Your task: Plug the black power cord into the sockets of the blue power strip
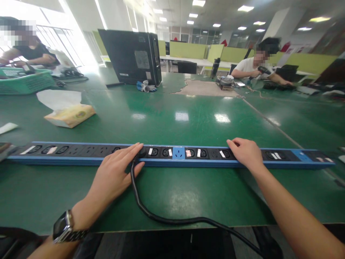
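1. The power strip [185, 164] lies lengthwise in front of me, sockets up, on the green table [188, 196]; I take every place from it.
2. My left hand [115, 165] is left of the strip's middle, fingers and thumb closed narrowly about a black plug [141, 154] at one socket. The fingers hide much of it, so I cannot tell how deep it sits.
3. My right hand [248, 153] lies across the strip, right of its middle. I cannot tell whether it grips or only rests, since its fingers are mostly hidden.
4. The black cable [167, 219] leaves the plug on the strip's near side, bends rightward and drops over the table's edge. I judge that it needs slack, as its weight could tilt the plug.
5. Good handling, I think, means bracing the strip firmly with my right hand and working the plug square to the socket face, holding its body rather than the cable, without rocking.
6. Beyond the strip, a tissue pack [71, 115] sits toward its left end and a computer case [132, 57] stands farther back, both well apart from my hands.
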The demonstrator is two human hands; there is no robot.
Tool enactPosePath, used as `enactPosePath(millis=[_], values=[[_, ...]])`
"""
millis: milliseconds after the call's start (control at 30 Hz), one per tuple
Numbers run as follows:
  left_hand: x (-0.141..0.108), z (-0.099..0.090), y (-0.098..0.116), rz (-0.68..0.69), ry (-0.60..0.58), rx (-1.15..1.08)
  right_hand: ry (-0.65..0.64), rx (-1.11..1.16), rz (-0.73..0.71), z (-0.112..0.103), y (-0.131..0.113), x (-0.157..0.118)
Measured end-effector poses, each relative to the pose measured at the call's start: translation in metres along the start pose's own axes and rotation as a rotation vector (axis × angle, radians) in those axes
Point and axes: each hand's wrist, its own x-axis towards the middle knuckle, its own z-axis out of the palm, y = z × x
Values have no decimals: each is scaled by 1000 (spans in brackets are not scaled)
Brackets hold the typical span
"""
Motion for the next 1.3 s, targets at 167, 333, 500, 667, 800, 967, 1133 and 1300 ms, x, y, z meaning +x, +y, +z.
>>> enactPosePath(millis=[167, 333, 500, 667, 800, 967, 1133, 1300], values=[[3, -3, 4, -12, -8, 35, 18, -5, -7, 1, 0, 0], [8, -3, 8, -39, 5, 59, 16, 6, 8, 1, 0, 0], [14, -2, 8, -58, -6, 68, 14, 15, 6, 0, -1, -1], [14, -1, 6, -46, -23, 53, -3, 10, 15, -1, -1, -1], [13, -1, -7, 17, -15, -65, -9, 18, 20, -1, -1, -1], [14, -3, -25, 134, -67, -85, -10, 24, 26, -1, -2, -1], [9, -1, -25, 160, 29, -8, -8, 28, 27, -1, -1, -1], [6, 3, -24, 157, 99, -32, -11, 30, 33, -2, -2, -1]])
